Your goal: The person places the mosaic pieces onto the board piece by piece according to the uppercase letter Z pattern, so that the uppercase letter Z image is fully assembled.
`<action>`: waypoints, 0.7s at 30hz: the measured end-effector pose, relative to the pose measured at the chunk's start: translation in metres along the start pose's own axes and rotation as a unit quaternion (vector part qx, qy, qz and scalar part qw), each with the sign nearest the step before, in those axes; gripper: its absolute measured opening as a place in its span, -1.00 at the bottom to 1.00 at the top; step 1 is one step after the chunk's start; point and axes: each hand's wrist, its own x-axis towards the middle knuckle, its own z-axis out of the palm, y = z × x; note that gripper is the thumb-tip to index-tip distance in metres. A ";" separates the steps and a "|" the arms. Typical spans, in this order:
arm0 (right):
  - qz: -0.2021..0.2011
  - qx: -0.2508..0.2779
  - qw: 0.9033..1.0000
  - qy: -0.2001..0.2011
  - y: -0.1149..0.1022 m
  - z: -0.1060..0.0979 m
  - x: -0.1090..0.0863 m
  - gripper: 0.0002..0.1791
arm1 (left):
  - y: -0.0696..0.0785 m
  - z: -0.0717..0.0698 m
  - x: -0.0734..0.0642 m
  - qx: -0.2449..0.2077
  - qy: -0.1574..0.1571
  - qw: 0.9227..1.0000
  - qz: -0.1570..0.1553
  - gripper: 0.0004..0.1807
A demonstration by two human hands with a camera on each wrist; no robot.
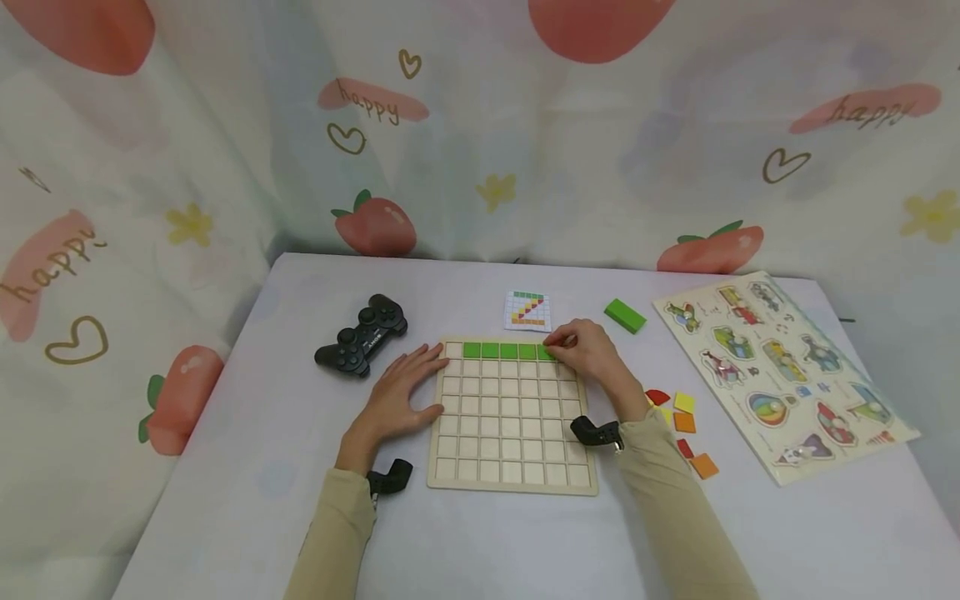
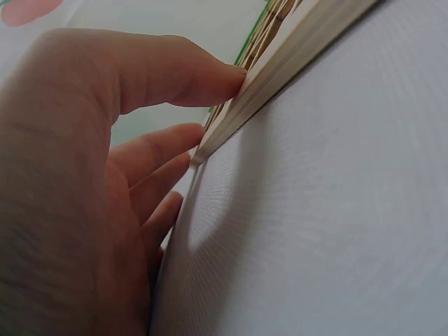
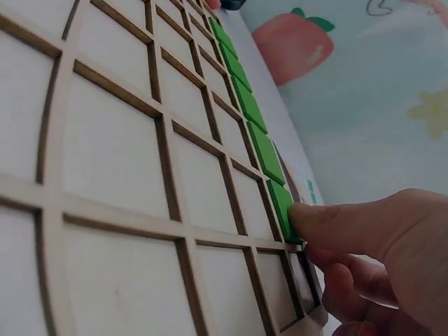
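Note:
A wooden grid board lies on the table, with a line of green square tiles set along its far row. My right hand is at the right end of that line. In the right wrist view, its thumb is on the last green tile and the other fingers curl beside the board's far edge. At the board's left side is my left hand, fingers spread and nearly straight. Its thumb touches the board's edge in the left wrist view.
Behind the board lies a small pattern card. A green block sits to its right, and a black game controller to its left. Yellow, orange and red pieces lie by the right forearm. Further right is a picture puzzle board.

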 end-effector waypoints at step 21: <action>0.137 -0.068 0.988 0.011 0.042 -0.047 -0.086 -0.48 | 0.000 0.003 0.000 0.002 -0.003 1.000 -0.003 -0.19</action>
